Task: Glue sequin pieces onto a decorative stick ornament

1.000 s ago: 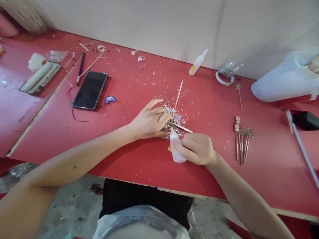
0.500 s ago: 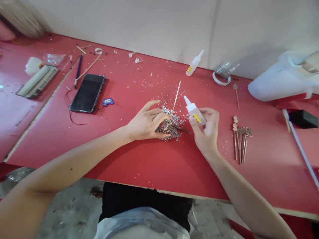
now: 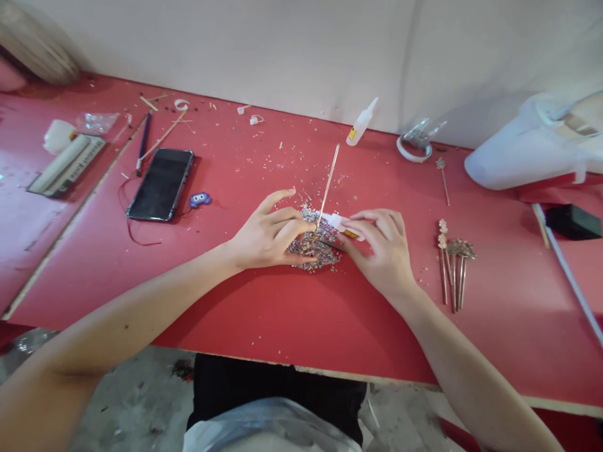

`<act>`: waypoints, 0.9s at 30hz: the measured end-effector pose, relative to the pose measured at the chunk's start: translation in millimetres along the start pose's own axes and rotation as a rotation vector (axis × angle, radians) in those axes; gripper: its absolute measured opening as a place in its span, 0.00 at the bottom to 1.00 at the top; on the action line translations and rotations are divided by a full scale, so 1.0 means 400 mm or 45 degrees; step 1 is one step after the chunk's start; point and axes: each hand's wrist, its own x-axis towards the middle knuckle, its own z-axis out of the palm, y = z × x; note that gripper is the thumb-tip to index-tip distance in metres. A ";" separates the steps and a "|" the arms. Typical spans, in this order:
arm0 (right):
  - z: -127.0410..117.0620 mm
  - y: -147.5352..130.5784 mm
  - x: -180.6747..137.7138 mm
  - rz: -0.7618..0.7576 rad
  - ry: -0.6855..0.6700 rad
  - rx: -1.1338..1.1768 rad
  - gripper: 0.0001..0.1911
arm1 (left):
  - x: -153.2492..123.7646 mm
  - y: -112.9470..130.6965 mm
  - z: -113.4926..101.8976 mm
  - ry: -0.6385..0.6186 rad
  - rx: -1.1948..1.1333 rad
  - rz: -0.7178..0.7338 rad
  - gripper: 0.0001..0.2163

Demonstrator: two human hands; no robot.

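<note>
My left hand [image 3: 268, 232] pinches the ornate end of a long gold hairpin [image 3: 326, 185] over a small heap of glittery bits [image 3: 311, 242] on the red table [image 3: 282, 314]. The pin's stem points away toward the wall. My right hand [image 3: 381, 251] grips a small white glue bottle [image 3: 340, 225] with a yellow label, laid nearly flat with its nozzle aimed left at the pin's ornate end.
Several finished gold hairpins [image 3: 453, 263] lie right of my hands. A second glue bottle [image 3: 362, 122] and a tape ring [image 3: 413, 149] sit near the wall. A black phone [image 3: 161, 183], a pen [image 3: 142, 141], a boxed item [image 3: 68, 164] lie left; a white machine [image 3: 532, 150] far right.
My right hand lifted the glue bottle from below the pile, swung it up to the right, then laid it down with the nozzle toward the pin. My left hand stayed put.
</note>
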 end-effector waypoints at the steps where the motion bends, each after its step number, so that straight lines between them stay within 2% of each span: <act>1: -0.006 -0.005 0.001 -0.044 -0.002 -0.020 0.09 | 0.000 -0.001 -0.001 0.002 0.010 0.015 0.18; 6: -0.013 -0.011 0.001 -0.163 -0.147 -0.039 0.02 | -0.001 -0.002 -0.003 -0.011 0.045 0.047 0.17; 10: -0.009 -0.005 -0.001 -0.187 -0.158 -0.052 0.01 | 0.000 0.001 -0.008 -0.011 0.112 0.094 0.15; 14: -0.007 -0.002 -0.002 -0.151 -0.083 0.043 0.02 | 0.002 0.002 -0.014 -0.010 0.159 0.148 0.13; 19: -0.011 -0.011 -0.010 0.032 0.156 0.280 0.07 | 0.004 -0.005 -0.017 0.013 0.177 0.126 0.13; 21: -0.014 -0.019 -0.013 0.049 0.191 0.346 0.10 | 0.004 -0.009 -0.015 0.016 0.188 0.105 0.14; 25: -0.015 -0.030 -0.017 -0.181 0.044 0.348 0.10 | 0.003 -0.012 -0.009 0.005 0.226 0.068 0.16; 27: -0.011 -0.034 -0.018 -0.222 0.003 0.304 0.10 | 0.003 -0.012 -0.007 0.000 0.238 0.072 0.16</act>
